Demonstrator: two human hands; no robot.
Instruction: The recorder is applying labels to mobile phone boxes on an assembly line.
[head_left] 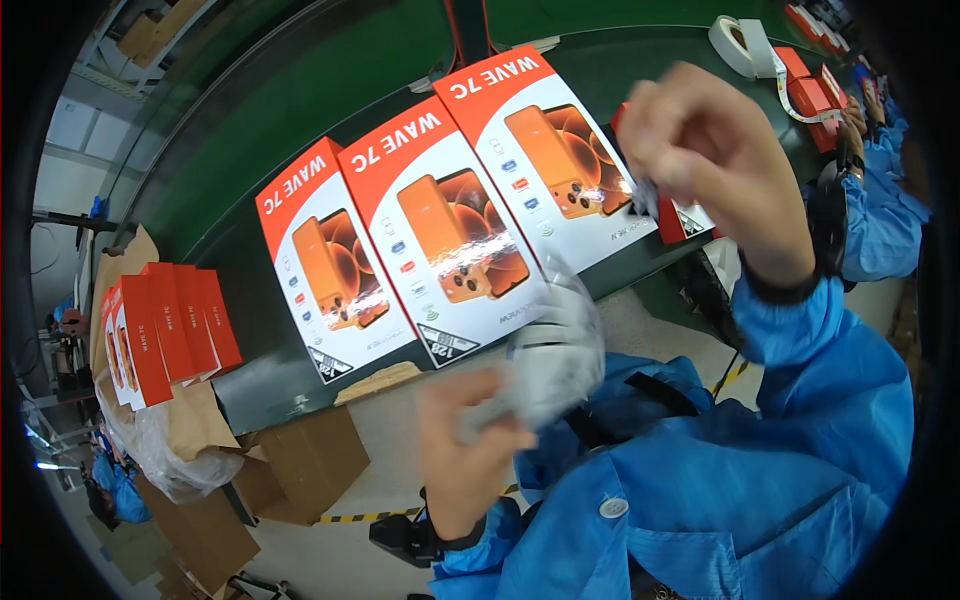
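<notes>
My left hand (pixel 465 450), blurred, is closed on a whitish glossy sheet (pixel 560 360) with dark marks, held over the belt's near edge. My right hand (pixel 695 140) is raised at the near right corner of the right phone box (pixel 550 150), fingers pinched on a small dark, silvery piece (pixel 645 198) too blurred to name. The middle phone box (pixel 440 220) and the left phone box (pixel 325 260) lie flat beside it, orange and white, phone pictures up. Each of those two has a black triangular sticker on a near corner. Partly behind my right hand sits another red box (pixel 678 225).
Several red boxes (pixel 165 325) stand together at the left end of the dark green belt (pixel 260 370). Below are open cardboard boxes (pixel 305 465). At the far right are a white sticker roll (pixel 735 48), more red boxes (pixel 805 95) and a blue-sleeved co-worker (pixel 880 230).
</notes>
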